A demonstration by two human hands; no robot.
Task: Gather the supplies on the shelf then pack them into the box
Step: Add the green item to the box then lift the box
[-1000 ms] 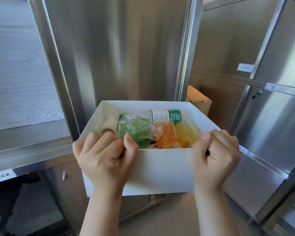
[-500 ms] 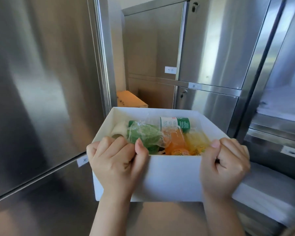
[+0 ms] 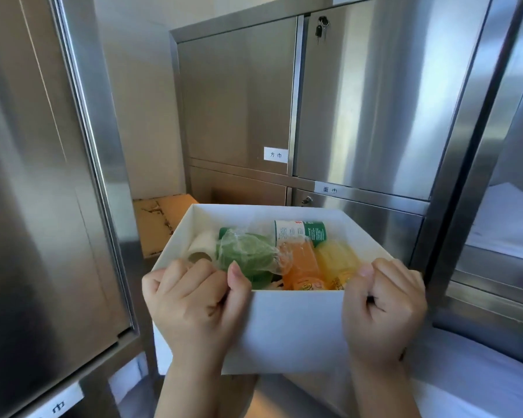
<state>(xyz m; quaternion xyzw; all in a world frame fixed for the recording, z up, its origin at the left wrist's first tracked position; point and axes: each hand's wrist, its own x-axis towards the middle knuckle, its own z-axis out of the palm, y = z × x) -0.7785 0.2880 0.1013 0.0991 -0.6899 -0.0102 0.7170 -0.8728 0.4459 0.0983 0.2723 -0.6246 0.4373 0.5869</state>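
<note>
Here the white box (image 3: 284, 327) is held up at chest level, with no support seen under it and the supplies already inside. A white roll (image 3: 203, 245) is set toward the near left corner, with a green wrapped packet (image 3: 248, 254) just beside it. An orange bottle (image 3: 302, 263) and a yellow bottle (image 3: 338, 260) are laid toward the near right corner, and a green-and-white labelled container (image 3: 299, 232) along the far wall. The near wall is gripped at both ends: the left hand (image 3: 191, 306) is clamped at the near left corner and the right hand (image 3: 384, 309) at the near right corner, each thumb hooked over the rim. The long axis is run left to right between the grips. All the load is carried forward of them, so the far wall is unsupported and a forward tip is judged the risk. A white surface (image 3: 480, 372) is seen low right, nearer the right hand. Steel cabinet doors (image 3: 360, 101) and a cardboard box (image 3: 160, 218) are seen beyond.
</note>
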